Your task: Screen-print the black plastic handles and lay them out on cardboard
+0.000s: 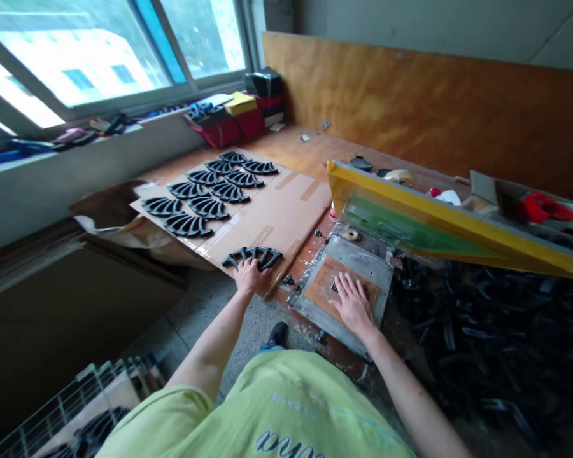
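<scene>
My left hand (251, 276) is at the near edge of a cardboard sheet (286, 219), its fingers closed over one of the black curved plastic pieces (267, 256) in a short fanned row. What the fingertips grip is partly hidden. My right hand (356, 305) lies with fingers stretched out on a brown pad (321, 280) fixed to a grey metal base plate (384, 270). A small black piece (335, 287) shows beside its fingers; the rest of it is covered. Farther up the cardboard, several fanned rows of black pieces (207, 207) lie side by side.
A yellow-edged printing screen (410, 219) is tilted up behind the base plate. At right lies a big heap of black plastic parts (477, 331). A tape roll (351, 235) rests on the plate's far edge. Red boxes (224, 130) stand by the window; a wire rack (62, 413) is lower left.
</scene>
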### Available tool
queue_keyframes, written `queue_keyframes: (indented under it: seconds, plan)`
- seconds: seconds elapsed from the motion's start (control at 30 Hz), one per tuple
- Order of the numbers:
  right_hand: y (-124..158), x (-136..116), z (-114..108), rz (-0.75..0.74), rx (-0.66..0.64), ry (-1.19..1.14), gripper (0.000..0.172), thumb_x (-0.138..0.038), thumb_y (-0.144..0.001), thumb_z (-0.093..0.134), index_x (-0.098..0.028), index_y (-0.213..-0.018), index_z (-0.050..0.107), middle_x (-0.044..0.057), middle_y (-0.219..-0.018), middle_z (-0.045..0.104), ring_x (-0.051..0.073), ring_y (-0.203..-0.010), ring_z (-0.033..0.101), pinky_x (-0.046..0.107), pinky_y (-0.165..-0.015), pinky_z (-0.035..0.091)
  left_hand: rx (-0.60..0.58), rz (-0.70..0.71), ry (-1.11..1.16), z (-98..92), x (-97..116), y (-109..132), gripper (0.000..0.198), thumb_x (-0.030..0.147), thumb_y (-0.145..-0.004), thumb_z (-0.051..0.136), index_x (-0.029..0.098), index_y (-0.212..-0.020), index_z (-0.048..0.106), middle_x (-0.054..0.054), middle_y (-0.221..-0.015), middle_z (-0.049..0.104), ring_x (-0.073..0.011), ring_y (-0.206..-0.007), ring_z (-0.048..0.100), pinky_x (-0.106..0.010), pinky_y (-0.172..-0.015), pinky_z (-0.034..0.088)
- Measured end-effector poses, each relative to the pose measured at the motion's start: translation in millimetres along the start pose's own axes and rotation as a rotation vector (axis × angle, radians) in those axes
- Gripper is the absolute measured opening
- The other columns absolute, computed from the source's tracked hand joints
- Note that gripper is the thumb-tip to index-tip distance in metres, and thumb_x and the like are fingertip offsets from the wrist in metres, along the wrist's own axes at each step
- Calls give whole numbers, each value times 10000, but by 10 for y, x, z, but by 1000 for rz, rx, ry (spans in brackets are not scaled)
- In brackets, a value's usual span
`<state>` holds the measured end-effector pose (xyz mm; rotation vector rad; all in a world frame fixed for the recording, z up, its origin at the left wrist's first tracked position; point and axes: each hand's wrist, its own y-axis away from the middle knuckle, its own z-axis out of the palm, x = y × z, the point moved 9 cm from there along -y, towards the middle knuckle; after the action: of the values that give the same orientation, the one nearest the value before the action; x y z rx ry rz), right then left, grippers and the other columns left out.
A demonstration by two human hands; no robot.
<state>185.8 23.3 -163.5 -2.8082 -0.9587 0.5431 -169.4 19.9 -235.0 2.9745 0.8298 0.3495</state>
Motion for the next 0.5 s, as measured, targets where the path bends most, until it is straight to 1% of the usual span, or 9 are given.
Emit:
queue_keyframes:
  seconds: [0.03,0.1,0.17,0.2,0.27,0.37,0.43,0.5]
  plan:
    - [11,-74,27,-53,-33,-41,556,-421,-968,501,-171,-1464,473,162,-1484,486,328,-1410,403,595,-1149,313,-14,-6,7,-5,-2,-2,608,642,-828,545,236,-1271,634,-128,-1456,514,-356,-1335,411,-501,-1040,380]
    - [81,-196,24,-149,-79,-141,478,-404,-982,485,-189,-1404,550,139,-1374,602,289,-1315,531,543,-1125,395,-39,-11,12,-17,-11,3,599,635,-804,587,244,-1253,653,-122,-1455,521,-347,-1318,436,-480,-1026,395]
    - [177,-223,-72,-190,-73,-236,395,-372,-997,457,-222,-1317,632,99,-1260,685,247,-1204,627,463,-1068,487,-43,-6,13,-40,-23,20,580,614,-791,619,250,-1240,670,-118,-1442,538,-342,-1299,463,-463,-1010,409]
    - [219,-182,-152,-176,-41,-272,371,-369,-1000,449,-234,-1265,671,86,-1213,710,237,-1156,658,426,-1025,528,-38,-2,13,-56,-30,28,567,602,-787,632,254,-1231,679,-116,-1432,548,-339,-1285,479,-457,-1001,414]
    - [281,-18,-336,-106,52,-330,349,-390,-996,452,-253,-1149,734,69,-1120,746,228,-1053,708,357,-917,592,-16,14,18,-104,-34,27,523,578,-778,655,274,-1202,700,-104,-1400,579,-334,-1255,509,-448,-985,423]
    - [300,300,-528,32,151,-393,346,-465,-969,484,-287,-1036,772,44,-1011,773,215,-903,749,264,-773,621,29,65,28,-229,9,-90,457,557,-777,669,301,-1151,728,-85,-1348,622,-337,-1238,528,-452,-971,430]
    - [253,456,-533,112,148,-422,353,-524,-940,509,-311,-1020,778,32,-978,776,217,-861,754,237,-744,618,71,116,36,-349,81,-290,444,542,-781,674,304,-1151,731,-82,-1322,640,-338,-1241,527,-455,-979,427]
    - [162,511,-462,179,136,-448,362,-560,-918,522,-330,-1017,782,25,-952,776,223,-835,754,229,-738,617,108,176,54,-459,190,-597,459,539,-768,695,301,-1159,730,-81,-1310,647,-335,-1240,528,-458,-999,420]
